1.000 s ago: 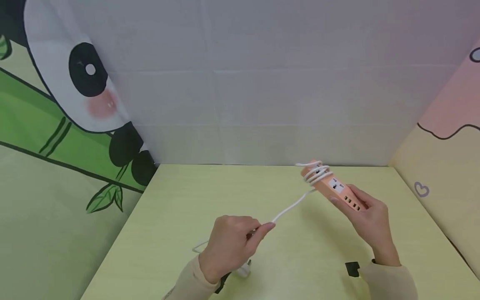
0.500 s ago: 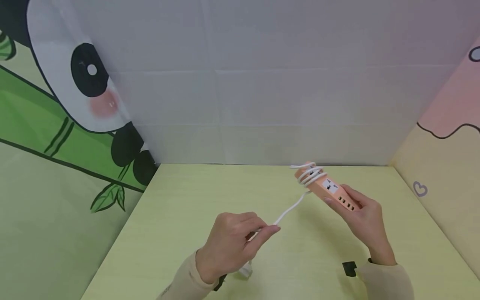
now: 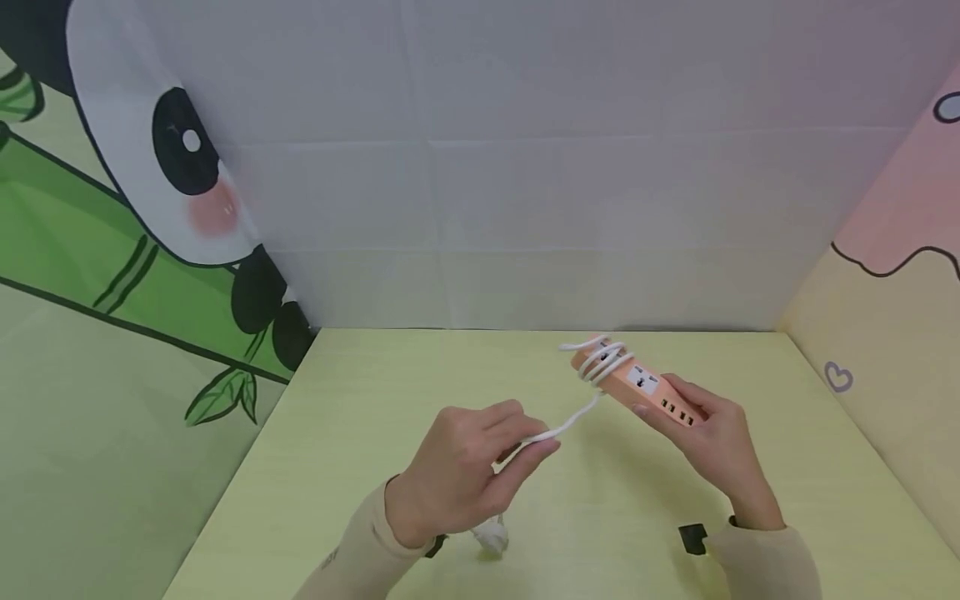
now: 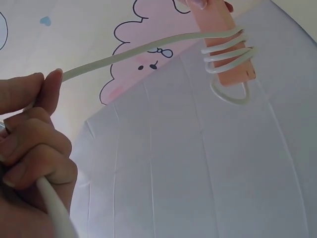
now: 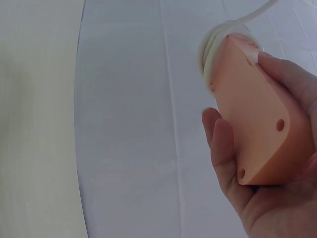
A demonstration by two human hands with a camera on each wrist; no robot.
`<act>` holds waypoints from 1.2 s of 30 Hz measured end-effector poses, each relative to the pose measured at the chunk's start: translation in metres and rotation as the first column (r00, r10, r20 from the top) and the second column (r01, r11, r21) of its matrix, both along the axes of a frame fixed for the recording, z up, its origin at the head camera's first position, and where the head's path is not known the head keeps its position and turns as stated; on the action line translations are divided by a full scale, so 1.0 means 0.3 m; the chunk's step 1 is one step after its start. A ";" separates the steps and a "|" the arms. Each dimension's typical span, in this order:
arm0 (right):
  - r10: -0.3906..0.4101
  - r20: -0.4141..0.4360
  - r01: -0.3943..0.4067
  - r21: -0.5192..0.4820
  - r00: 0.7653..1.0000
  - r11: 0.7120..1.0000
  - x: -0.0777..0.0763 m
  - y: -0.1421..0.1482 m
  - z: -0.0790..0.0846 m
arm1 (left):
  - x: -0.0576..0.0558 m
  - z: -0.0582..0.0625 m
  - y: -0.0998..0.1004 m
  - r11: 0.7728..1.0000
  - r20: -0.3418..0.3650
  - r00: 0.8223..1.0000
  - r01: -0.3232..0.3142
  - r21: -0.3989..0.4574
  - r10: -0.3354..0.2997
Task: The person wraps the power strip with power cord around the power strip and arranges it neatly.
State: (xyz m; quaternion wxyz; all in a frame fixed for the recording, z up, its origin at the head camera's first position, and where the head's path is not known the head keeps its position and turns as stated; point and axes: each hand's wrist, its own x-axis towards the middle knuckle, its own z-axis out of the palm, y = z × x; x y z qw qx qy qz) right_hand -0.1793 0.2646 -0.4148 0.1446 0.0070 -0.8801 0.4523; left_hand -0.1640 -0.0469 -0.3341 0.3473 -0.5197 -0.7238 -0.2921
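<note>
Cord (image 3: 573,421) of white plastic runs between both hands above the table (image 3: 360,417), and its path reads from left to right. On the left wall a panda-and-bamboo print (image 3: 150,208) hangs beside the table's left edge. Near the front edge, left of centre, the left hand (image 3: 465,475) has its fingers curled around the cord, thumb and forefinger pinching it where it leaves the fist; the left wrist view shows the cord passing through the closed fingers (image 4: 44,148) and out below them. Under that hand a white plug (image 3: 491,537) lies on the table by the front edge. From the pinch the cord rises to the right, fairly taut, to the orange power strip (image 3: 637,385), where several turns are wound around its far end. The right hand (image 3: 712,450) grips the strip's near end, held above the right half of the table and tilted toward the back edge; in the right wrist view the fingers (image 5: 223,153) wrap its underside and the thumb lies along the other side. A small black object (image 3: 692,537) sits beside the right sleeve, near the front edge
</note>
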 end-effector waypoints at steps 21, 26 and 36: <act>0.184 0.052 -0.187 0.071 0.982 0.980 0.011 -0.014 0.002 | -0.086 0.096 -0.005 0.999 -0.029 0.999 0.045 -0.012 -0.045; 0.245 0.060 -0.248 0.059 0.968 0.967 0.010 -0.007 -0.005 | -0.111 0.105 0.004 0.999 -0.043 0.998 0.040 -0.033 -0.041; 0.379 0.063 -0.380 -0.009 0.923 0.925 0.012 0.007 -0.003 | -0.177 0.101 0.034 1.000 -0.030 0.999 0.019 0.019 -0.019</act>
